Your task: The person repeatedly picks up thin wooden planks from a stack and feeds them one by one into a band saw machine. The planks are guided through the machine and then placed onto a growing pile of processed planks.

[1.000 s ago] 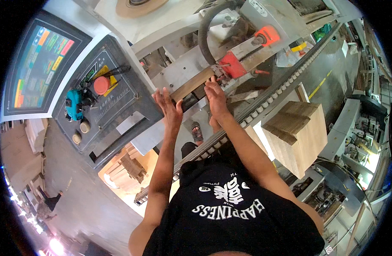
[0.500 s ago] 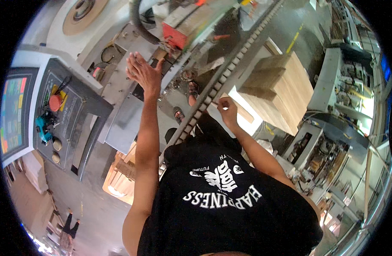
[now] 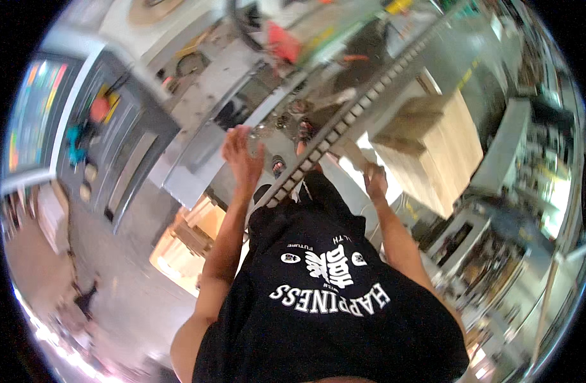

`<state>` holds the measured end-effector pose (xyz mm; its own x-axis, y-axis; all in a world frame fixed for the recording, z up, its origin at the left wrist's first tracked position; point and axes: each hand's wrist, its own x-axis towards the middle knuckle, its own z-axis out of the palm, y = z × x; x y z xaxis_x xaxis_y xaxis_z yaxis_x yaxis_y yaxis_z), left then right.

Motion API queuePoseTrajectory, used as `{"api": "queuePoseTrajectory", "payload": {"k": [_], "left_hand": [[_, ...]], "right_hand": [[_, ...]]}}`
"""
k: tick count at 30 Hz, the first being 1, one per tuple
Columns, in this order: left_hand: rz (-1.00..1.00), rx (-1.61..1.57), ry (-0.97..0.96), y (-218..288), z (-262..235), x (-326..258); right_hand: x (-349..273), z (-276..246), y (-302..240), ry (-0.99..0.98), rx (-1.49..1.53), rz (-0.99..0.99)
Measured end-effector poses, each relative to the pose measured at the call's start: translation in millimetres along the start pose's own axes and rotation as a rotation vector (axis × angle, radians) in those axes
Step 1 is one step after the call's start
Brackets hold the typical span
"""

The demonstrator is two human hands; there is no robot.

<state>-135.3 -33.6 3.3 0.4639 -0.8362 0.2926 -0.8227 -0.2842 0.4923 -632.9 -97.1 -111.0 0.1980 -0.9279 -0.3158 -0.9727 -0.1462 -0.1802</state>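
My left hand point(image 3: 243, 155) is raised over the edge of the grey metal machine table point(image 3: 194, 163), thumb apart from its fingers, holding nothing. My right hand point(image 3: 375, 183) is across the chain-like rail point(image 3: 325, 145), at the near side of a stack of light wooden boards point(image 3: 433, 153). Its fingertips are over or against a narrow wooden strip point(image 3: 355, 155) beside the stack. Motion blur hides whether the fingers grip the strip.
A control panel point(image 3: 114, 140) with a screen and a red button point(image 3: 100, 110) stands at the left. More wooden pieces point(image 3: 191, 236) are low at left, beside my left forearm. A red machine part point(image 3: 283, 43) is at the far side. Cluttered machinery point(image 3: 471, 230) stands at right.
My left hand has drawn back from over the machine table toward me. My right hand has moved right, from the rail to the wooden strip. The whole view has shifted slightly.
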Motion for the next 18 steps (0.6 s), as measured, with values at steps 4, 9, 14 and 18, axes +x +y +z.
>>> {"api": "queuePoseTrajectory", "payload": {"k": [4, 9, 14, 18], "left_hand": [[0.007, -0.231, -0.113, 46.5, -10.2, -21.7], [0.505, -0.373, -0.091, 106.7, -2.5, -32.9], [0.585, -0.272, -0.237, 115.6, -10.1, -20.8], [0.460, -0.114, -0.329, 64.3, -3.3, -14.6]], "right_hand": [[-22.5, -29.3, -41.2, 0.290, 0.207, -0.146], [-40.0, -89.4, -106.9, 0.334, 0.369, -0.136], [-13.4, -138.7, -191.2, 0.321, 0.217, -0.575], [12.3, -148.9, -258.7, 0.302, 0.143, -0.680]]}}
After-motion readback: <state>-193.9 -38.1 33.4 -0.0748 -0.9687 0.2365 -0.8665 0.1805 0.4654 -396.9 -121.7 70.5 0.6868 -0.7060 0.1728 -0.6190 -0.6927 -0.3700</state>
